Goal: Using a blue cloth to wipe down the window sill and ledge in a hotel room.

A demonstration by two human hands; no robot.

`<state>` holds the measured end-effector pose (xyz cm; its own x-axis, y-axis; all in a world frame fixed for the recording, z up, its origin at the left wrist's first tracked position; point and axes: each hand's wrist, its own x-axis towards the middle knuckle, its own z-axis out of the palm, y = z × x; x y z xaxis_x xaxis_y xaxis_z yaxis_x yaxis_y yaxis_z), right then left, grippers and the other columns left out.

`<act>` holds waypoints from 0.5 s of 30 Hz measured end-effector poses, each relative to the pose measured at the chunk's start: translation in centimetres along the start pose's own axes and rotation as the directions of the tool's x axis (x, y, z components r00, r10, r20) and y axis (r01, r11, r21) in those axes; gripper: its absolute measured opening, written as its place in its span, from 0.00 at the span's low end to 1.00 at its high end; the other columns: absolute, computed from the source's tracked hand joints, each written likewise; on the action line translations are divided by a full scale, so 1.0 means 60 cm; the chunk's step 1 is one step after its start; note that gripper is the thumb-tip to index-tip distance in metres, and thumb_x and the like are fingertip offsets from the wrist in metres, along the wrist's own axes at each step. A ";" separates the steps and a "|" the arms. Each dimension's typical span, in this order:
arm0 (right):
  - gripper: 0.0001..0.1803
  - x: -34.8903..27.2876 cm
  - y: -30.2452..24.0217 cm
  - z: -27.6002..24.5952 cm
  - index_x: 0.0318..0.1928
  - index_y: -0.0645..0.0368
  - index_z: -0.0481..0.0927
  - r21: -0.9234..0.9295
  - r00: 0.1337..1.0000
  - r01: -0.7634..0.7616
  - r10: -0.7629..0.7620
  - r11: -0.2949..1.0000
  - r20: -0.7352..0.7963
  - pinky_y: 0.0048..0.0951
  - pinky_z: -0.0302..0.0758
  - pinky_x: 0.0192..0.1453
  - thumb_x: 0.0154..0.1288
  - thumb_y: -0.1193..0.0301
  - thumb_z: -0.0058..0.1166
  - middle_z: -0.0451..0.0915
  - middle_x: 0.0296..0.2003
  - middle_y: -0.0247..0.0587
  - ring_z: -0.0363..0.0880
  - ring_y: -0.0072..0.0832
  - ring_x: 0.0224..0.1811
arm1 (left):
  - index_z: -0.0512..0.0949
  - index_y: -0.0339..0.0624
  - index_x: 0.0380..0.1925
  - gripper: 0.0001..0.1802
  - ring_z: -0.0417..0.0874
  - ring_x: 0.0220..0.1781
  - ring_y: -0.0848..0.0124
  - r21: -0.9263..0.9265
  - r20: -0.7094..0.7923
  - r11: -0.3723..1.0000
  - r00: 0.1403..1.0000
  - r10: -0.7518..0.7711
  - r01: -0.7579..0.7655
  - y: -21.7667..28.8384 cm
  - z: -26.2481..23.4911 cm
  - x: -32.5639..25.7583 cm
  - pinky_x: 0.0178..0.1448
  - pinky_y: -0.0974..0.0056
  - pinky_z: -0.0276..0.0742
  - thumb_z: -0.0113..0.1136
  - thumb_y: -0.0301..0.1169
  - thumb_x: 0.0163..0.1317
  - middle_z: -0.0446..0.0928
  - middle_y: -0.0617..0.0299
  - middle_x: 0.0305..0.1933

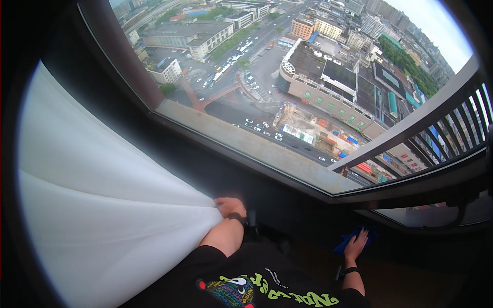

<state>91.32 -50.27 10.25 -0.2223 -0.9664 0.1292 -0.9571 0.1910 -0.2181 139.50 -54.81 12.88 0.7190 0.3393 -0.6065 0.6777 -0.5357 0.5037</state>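
Curtain, white and wide, is gathered at its edge in the left hand, which is closed around the fabric. The right hand is not clenched: it lies flat, with its fingers extended, upon the blue cloth. This cloth is on the dark surface, below the window frame. Each wrist wears a dark band. Outside, buildings stand far below.

The scene is viewed from the person's head through a wide fisheye lens faced downward; the left hand and right hand are taken in from close above, and the distant city is seen beyond the window frame.
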 end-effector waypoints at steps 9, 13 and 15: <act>0.31 -0.004 -0.147 0.050 0.67 0.71 0.59 -0.120 0.992 -0.120 0.124 0.986 0.023 0.48 0.42 0.78 0.67 0.67 0.39 0.58 0.68 0.64 0.49 0.50 0.75 | 0.78 0.27 0.45 0.38 0.80 0.49 0.42 0.015 -0.058 0.999 0.997 0.048 -0.047 0.006 0.002 0.012 0.60 0.51 0.73 0.25 0.50 0.73 0.79 0.38 0.47; 0.32 -0.033 -0.232 0.073 0.66 0.74 0.60 -0.101 0.994 0.067 -0.058 0.993 0.090 0.50 0.41 0.78 0.65 0.67 0.40 0.59 0.67 0.67 0.51 0.54 0.74 | 0.79 0.26 0.43 0.37 0.81 0.47 0.42 0.053 -0.083 0.995 0.993 0.085 -0.080 -0.005 0.012 0.022 0.57 0.52 0.75 0.27 0.50 0.73 0.80 0.38 0.44; 0.32 -0.040 -0.267 0.077 0.66 0.74 0.60 -0.082 0.988 0.130 -0.122 0.988 0.098 0.51 0.42 0.78 0.64 0.66 0.41 0.60 0.66 0.67 0.52 0.54 0.73 | 0.79 0.26 0.43 0.37 0.81 0.45 0.42 0.071 -0.090 0.993 0.991 0.102 -0.096 -0.010 0.018 0.022 0.56 0.52 0.76 0.27 0.50 0.73 0.81 0.39 0.43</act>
<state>108.07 -51.82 8.98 -0.0848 -0.9946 0.0595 -0.9898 0.0772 -0.1195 139.91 -54.89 11.12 0.7955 0.3508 -0.4941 0.5929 -0.6193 0.5148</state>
